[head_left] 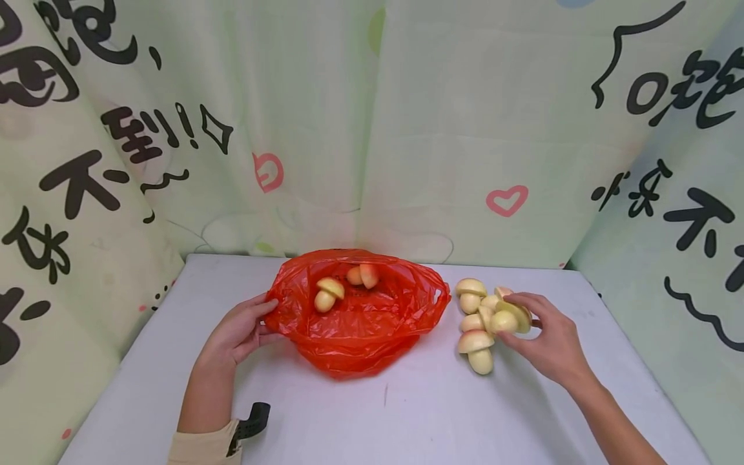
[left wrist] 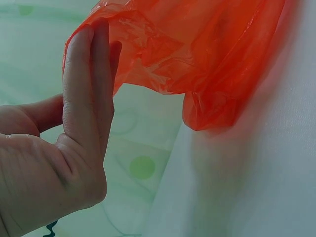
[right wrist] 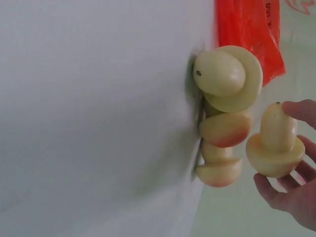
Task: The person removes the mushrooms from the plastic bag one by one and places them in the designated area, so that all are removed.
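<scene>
Head view: I have the red bag [head_left: 349, 358] sitting mid-counter [head_left: 407, 420] with its mouth gaping, between the two hands. The left hand [head_left: 241, 332] grips its left rim, fingers fairly straight; the left wrist view hides how the thumb meets the film, but I read the hold as a way of spreading a limp mouth that would otherwise sag. A yellow-capped mushroom [head_left: 329, 295] and a pink-capped mushroom [head_left: 368, 276] lie inside, well apart from the left fingers, and their weight probably helps settle the plastic.

The right hand [head_left: 549, 336] grasps one pale mushroom [head_left: 511, 318]. On the right wrist view I see digits at the end of its stem and others around its cap, a span that I'd judge steadies both ends of a smooth, rounded shape. It is raised off the counter beside the loose mushrooms [head_left: 478, 352]; I can't tell whether it touches any of them. That cluster lies just right of the bag and to the left of the right hand, so I take the placing as one that keeps the reach short and leaves the left hand its own side.
</scene>
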A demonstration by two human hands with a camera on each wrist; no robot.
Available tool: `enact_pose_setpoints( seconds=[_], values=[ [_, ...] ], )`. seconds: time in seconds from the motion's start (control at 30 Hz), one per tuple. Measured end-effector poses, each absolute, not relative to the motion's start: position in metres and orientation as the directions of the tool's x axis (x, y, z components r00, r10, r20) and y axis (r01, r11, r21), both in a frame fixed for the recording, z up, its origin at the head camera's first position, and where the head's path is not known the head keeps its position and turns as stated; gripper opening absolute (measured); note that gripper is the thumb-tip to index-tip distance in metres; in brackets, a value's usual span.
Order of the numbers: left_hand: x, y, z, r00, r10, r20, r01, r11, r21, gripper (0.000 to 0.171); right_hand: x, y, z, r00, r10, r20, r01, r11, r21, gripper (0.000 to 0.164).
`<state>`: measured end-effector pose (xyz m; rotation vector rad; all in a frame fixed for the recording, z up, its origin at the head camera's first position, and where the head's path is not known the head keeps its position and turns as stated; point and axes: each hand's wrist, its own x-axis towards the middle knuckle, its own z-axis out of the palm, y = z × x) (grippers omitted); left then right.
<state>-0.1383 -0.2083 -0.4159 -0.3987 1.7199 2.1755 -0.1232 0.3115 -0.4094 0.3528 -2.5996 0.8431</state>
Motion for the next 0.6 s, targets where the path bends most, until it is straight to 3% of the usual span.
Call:
enact_pose_setpoints(
  seconds=[0.6],
  values=[
    [-0.139, -0.207, -0.417, -0.902, 0.084, -0.424, -0.433, -0.196, 0.88, 0.059, -0.125, 0.333, -0.426, -0.919, -0.106, 0.38, -0.282, 0.85, -0.445, 0.059]
  ],
)
